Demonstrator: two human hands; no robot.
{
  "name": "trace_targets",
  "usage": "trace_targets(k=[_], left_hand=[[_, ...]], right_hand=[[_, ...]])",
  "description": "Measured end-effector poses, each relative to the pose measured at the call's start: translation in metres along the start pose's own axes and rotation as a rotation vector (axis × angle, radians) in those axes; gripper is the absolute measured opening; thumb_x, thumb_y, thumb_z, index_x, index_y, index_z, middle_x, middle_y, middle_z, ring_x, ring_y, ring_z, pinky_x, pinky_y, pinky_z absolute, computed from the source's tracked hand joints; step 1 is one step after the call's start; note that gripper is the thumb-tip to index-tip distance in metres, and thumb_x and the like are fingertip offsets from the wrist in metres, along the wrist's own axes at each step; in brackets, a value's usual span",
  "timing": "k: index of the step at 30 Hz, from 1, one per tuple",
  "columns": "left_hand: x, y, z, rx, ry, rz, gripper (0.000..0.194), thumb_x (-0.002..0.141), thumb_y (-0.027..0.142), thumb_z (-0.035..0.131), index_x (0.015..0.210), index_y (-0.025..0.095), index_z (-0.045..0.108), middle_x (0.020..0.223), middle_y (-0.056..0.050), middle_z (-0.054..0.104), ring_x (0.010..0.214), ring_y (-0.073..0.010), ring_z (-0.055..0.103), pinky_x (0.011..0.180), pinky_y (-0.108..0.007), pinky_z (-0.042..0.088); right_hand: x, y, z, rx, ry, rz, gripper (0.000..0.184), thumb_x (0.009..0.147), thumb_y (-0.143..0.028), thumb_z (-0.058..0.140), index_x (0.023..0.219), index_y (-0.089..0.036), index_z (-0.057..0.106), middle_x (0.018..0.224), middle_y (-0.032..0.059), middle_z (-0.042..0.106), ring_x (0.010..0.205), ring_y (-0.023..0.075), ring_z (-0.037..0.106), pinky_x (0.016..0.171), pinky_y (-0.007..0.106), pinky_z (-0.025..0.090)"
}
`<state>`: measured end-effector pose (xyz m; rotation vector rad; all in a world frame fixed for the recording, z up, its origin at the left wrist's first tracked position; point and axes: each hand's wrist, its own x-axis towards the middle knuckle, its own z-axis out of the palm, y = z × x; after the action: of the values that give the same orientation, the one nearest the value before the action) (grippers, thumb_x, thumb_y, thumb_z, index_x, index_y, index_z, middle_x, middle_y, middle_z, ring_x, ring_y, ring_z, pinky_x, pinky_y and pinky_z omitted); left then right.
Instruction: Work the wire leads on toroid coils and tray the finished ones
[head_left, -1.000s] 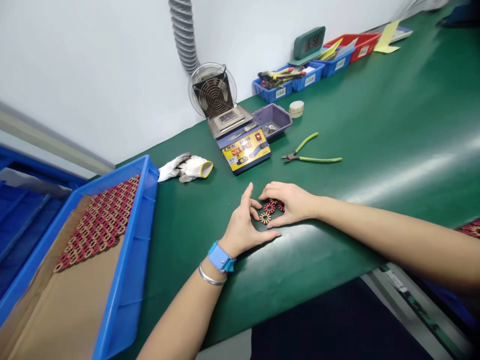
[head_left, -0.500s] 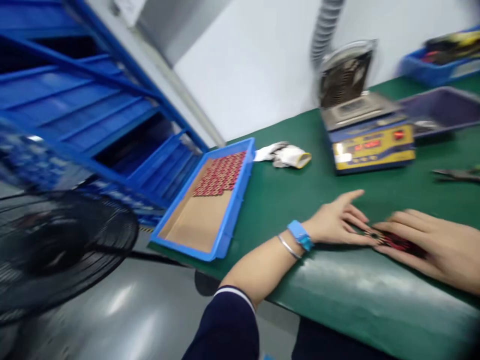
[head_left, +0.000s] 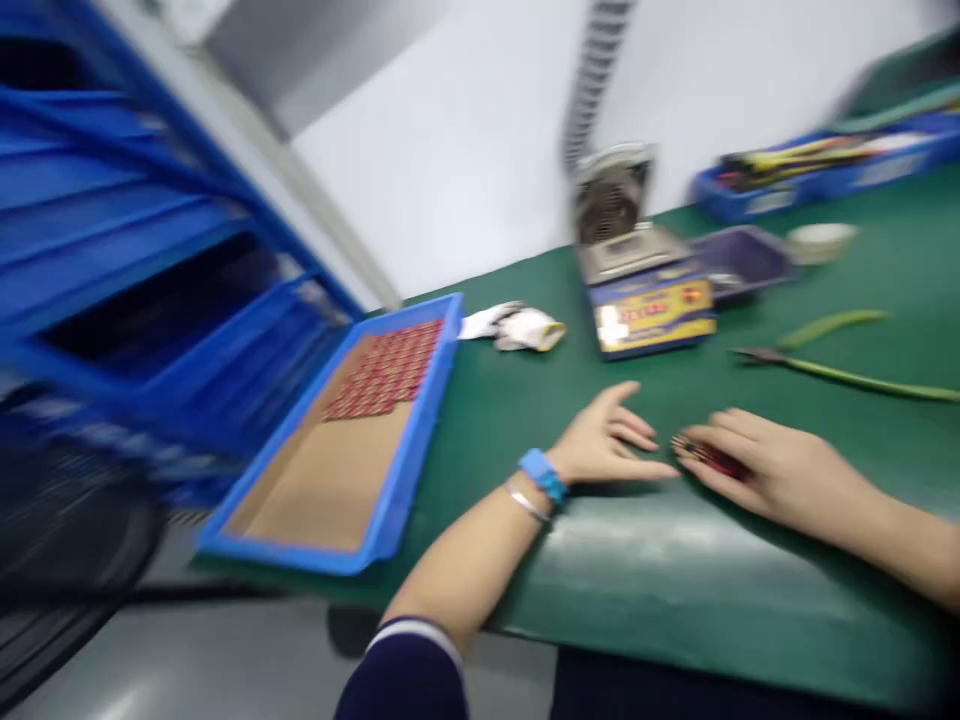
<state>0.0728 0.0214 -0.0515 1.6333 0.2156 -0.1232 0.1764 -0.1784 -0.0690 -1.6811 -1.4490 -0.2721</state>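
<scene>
The picture is smeared by head motion. My left hand (head_left: 611,448) lies on the green bench mat (head_left: 675,570) with its fingers stretched out and nothing in it; a blue watch and a bangle are on the wrist. My right hand (head_left: 757,465) rests just to its right, fingers curled over small red and copper coil rings (head_left: 705,455) on the mat. Only the rings' edge shows under the fingertips. The two hands' fingertips nearly meet.
A blue tray (head_left: 397,470) with cardboard and rows of red coil rings sits at the left bench edge. White gloves (head_left: 517,327), a yellow-fronted solder pot (head_left: 649,305), a purple dish (head_left: 742,260), green-handled pliers (head_left: 832,368) and blue bins (head_left: 817,170) lie behind. Blue shelving stands left.
The head swung left and then partly back, so the shelving and floor came into view. Both hands stay on the mat at the coil rings; the right hand now covers them.
</scene>
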Motion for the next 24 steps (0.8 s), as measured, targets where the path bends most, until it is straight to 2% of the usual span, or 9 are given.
trace_targets(k=[3, 5, 8, 11, 14, 16, 18, 20, 24], left_hand=[[-0.003, 0.004, 0.002, 0.084, 0.049, 0.072, 0.115, 0.057, 0.026, 0.095, 0.154, 0.021, 0.032, 0.105, -0.008, 0.067, 0.092, -0.0190, 0.072, 0.070, -0.025, 0.059], [0.004, 0.001, -0.003, 0.145, 0.070, 0.114, 0.107, 0.064, 0.030, 0.091, 0.153, 0.020, 0.032, 0.105, -0.008, 0.068, 0.092, -0.0189, 0.073, 0.071, -0.025, 0.060], [0.016, -0.006, -0.006, 0.199, 0.101, 0.159, 0.109, 0.064, 0.034, 0.091, 0.154, 0.017, 0.031, 0.102, -0.008, 0.070, 0.090, -0.0198, 0.073, 0.068, -0.024, 0.061], [0.015, -0.007, -0.003, 0.232, 0.118, 0.180, 0.111, 0.062, 0.038, 0.091, 0.154, 0.016, 0.034, 0.101, -0.009, 0.071, 0.087, -0.0212, 0.073, 0.062, -0.023, 0.060], [0.011, -0.007, 0.001, 0.250, 0.141, 0.184, 0.108, 0.062, 0.041, 0.091, 0.153, 0.016, 0.038, 0.100, -0.009, 0.071, 0.085, -0.0218, 0.074, 0.061, -0.023, 0.060], [0.010, -0.008, 0.001, 0.257, 0.150, 0.192, 0.107, 0.063, 0.042, 0.091, 0.153, 0.018, 0.038, 0.100, -0.009, 0.071, 0.086, -0.0214, 0.073, 0.064, -0.024, 0.060], [0.011, -0.009, 0.001, 0.264, 0.155, 0.201, 0.107, 0.063, 0.043, 0.091, 0.153, 0.019, 0.039, 0.101, -0.008, 0.071, 0.087, -0.0209, 0.073, 0.067, -0.024, 0.061], [0.011, -0.010, 0.002, 0.273, 0.163, 0.198, 0.107, 0.063, 0.044, 0.092, 0.153, 0.019, 0.040, 0.101, -0.008, 0.070, 0.087, -0.0203, 0.073, 0.068, -0.024, 0.060], [0.010, -0.007, 0.004, 0.284, 0.197, 0.167, 0.106, 0.063, 0.048, 0.091, 0.152, 0.019, 0.041, 0.100, -0.008, 0.071, 0.088, -0.0207, 0.073, 0.067, -0.024, 0.059]], right_hand=[[-0.028, -0.015, -0.041, -0.170, 0.067, 0.246, 0.017, 0.092, -0.037, 0.068, 0.105, -0.026, 0.072, 0.088, 0.0049, 0.072, 0.078, 0.0217, 0.068, 0.070, 0.035, 0.056], [-0.065, -0.021, -0.074, -0.299, 0.178, 0.463, 0.024, 0.092, -0.044, 0.068, 0.107, -0.026, 0.072, 0.089, 0.0044, 0.072, 0.080, 0.0202, 0.068, 0.073, 0.034, 0.057], [-0.146, -0.037, -0.126, -0.518, 0.430, 0.845, 0.027, 0.096, -0.046, 0.064, 0.108, -0.023, 0.072, 0.096, 0.0061, 0.073, 0.080, 0.0190, 0.068, 0.070, 0.032, 0.057], [-0.237, -0.056, -0.172, -0.709, 0.667, 1.235, 0.026, 0.100, -0.041, 0.063, 0.106, -0.016, 0.069, 0.094, 0.0064, 0.072, 0.080, 0.0172, 0.067, 0.075, 0.034, 0.058], [-0.309, -0.060, -0.201, -0.807, 0.778, 1.607, 0.024, 0.101, -0.038, 0.064, 0.108, -0.016, 0.068, 0.104, 0.0055, 0.070, 0.087, 0.0173, 0.068, 0.078, 0.035, 0.059], [-0.340, -0.053, -0.211, -0.829, 0.799, 1.802, 0.025, 0.100, -0.036, 0.065, 0.116, -0.017, 0.067, 0.114, 0.0080, 0.069, 0.096, 0.0197, 0.069, 0.084, 0.038, 0.060], [-0.358, -0.041, -0.216, -0.837, 0.794, 1.936, 0.027, 0.100, -0.036, 0.064, 0.120, -0.017, 0.066, 0.121, 0.0093, 0.068, 0.103, 0.0214, 0.068, 0.089, 0.042, 0.059], [-0.367, -0.025, -0.220, -0.840, 0.774, 2.007, 0.029, 0.101, -0.038, 0.064, 0.122, -0.018, 0.066, 0.125, 0.0102, 0.067, 0.107, 0.0225, 0.067, 0.092, 0.043, 0.058], [-0.372, 0.004, -0.232, -0.842, 0.693, 1.985, 0.033, 0.101, -0.040, 0.063, 0.126, -0.019, 0.065, 0.130, 0.0110, 0.065, 0.111, 0.0242, 0.066, 0.095, 0.046, 0.057]])
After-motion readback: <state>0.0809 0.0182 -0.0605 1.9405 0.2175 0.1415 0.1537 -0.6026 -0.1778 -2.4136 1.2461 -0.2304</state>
